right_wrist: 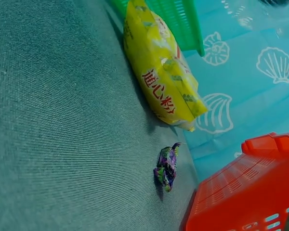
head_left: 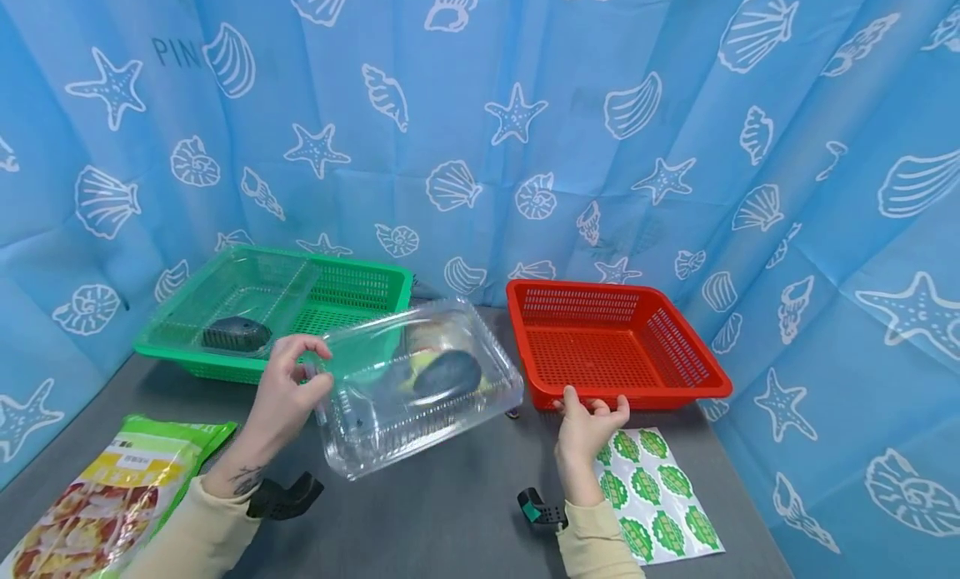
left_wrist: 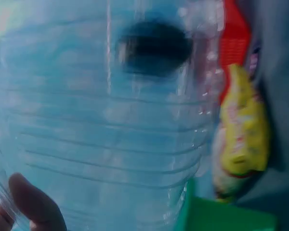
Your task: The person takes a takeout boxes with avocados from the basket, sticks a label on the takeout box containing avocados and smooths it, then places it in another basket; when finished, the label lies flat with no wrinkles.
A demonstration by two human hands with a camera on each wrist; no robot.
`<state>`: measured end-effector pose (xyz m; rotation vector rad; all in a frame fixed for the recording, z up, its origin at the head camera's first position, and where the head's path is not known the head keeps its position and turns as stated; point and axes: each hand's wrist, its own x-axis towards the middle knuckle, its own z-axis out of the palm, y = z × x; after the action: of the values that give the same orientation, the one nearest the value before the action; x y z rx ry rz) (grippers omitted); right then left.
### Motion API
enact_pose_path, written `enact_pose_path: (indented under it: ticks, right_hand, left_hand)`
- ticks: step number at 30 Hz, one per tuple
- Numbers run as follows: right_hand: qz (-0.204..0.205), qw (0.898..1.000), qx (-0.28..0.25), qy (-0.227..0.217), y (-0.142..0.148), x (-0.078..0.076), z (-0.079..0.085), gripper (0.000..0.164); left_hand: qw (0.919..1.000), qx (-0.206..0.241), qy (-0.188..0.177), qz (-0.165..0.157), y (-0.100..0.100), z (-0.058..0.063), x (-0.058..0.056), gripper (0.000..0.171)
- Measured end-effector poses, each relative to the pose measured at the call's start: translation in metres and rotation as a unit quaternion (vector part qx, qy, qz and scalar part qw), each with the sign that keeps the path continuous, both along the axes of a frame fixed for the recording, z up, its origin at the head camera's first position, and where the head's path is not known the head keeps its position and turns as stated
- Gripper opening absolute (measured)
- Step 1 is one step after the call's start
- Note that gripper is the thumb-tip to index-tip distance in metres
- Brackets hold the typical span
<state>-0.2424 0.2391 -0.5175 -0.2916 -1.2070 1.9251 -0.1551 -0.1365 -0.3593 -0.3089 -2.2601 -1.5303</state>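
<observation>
With thumb and fingers, my left hand (head_left: 288,387) pinches the left edge of a clear plastic food box (head_left: 375,421), tilted above the table. A dark oval thing (head_left: 447,373) shows in the box; its kind is not plain. In the left wrist view, a fingertip (left_wrist: 36,204) lies along the clear plastic. My right hand (head_left: 585,437), fingers loosely bent, is right at the front rim of the red basket (head_left: 615,393). Behind the clear box lies a yellow bag of macaroni (right_wrist: 159,72), and near it a small purple wrapped candy (right_wrist: 167,166).
On the left, a green basket (head_left: 360,287) bears another clear box (head_left: 247,283) with a dark oval thing (head_left: 236,334) in it. A green and yellow food bag (head_left: 112,496) lies at the front left. A sheet of green stickers (head_left: 656,496) lies before the red basket. Behind hangs a blue curtain (head_left: 480,104).
</observation>
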Motion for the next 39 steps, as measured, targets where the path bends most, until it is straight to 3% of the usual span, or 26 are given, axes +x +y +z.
enact_pose_path:
  ticks: [5, 11, 17, 21, 24, 26, 28, 30, 32, 35, 37, 39]
  right_hand:
    - [0.005, 1.000, 0.011, 0.003, 0.002, 0.000, 0.000, 0.085]
    - [0.021, 0.999, 0.022, 0.007, 0.004, 0.001, -0.001, 0.083]
    - [0.031, 0.999, 0.016, 0.000, 0.004, 0.002, 0.000, 0.083]
    - [0.048, 0.999, 0.007, -0.022, 0.006, 0.005, 0.001, 0.086]
    - [0.076, 0.995, 0.015, -0.065, 0.008, 0.017, 0.008, 0.086]
    - [0.112, 0.985, 0.032, -0.124, 0.006, 0.035, 0.024, 0.085]
    - [0.159, 0.969, 0.073, -0.173, 0.001, 0.059, 0.043, 0.079]
    - [0.214, 0.944, 0.122, -0.220, -0.008, 0.088, 0.069, 0.071]
    - [0.252, 0.921, 0.183, -0.233, -0.020, 0.116, 0.090, 0.061]
    - [0.278, 0.896, 0.274, -0.212, -0.034, 0.151, 0.098, 0.053]
    - [0.278, 0.886, 0.319, -0.192, -0.042, 0.168, 0.090, 0.051]
    - [0.286, 0.874, 0.341, -0.197, -0.050, 0.181, 0.080, 0.052]
  left_hand:
    - [0.9965, -0.017, 0.029, -0.076, 0.006, -0.026, 0.010, 0.026]
    - [0.9918, -0.012, -0.003, -0.127, 0.008, -0.058, 0.023, 0.031]
    - [0.9867, -0.003, -0.077, -0.143, 0.009, -0.082, 0.031, 0.028]
    - [0.9864, -0.011, -0.089, -0.138, 0.010, -0.094, 0.031, 0.028]
    - [0.9866, -0.026, -0.090, -0.134, 0.010, -0.096, 0.031, 0.031]
    - [0.9861, -0.039, -0.090, -0.134, 0.007, -0.097, 0.031, 0.034]
    - [0.9854, -0.049, -0.088, -0.137, 0.004, -0.096, 0.034, 0.039]
    - [0.9861, -0.042, -0.087, -0.135, -0.002, -0.095, 0.042, 0.047]
    - [0.9864, -0.022, -0.094, -0.133, -0.007, -0.094, 0.053, 0.056]
    - [0.9887, 0.004, -0.069, -0.133, -0.011, -0.095, 0.072, 0.062]
    - [0.9888, 0.009, -0.060, -0.136, -0.011, -0.096, 0.083, 0.064]
    - [0.9867, 0.017, -0.075, -0.143, -0.008, -0.100, 0.092, 0.065]
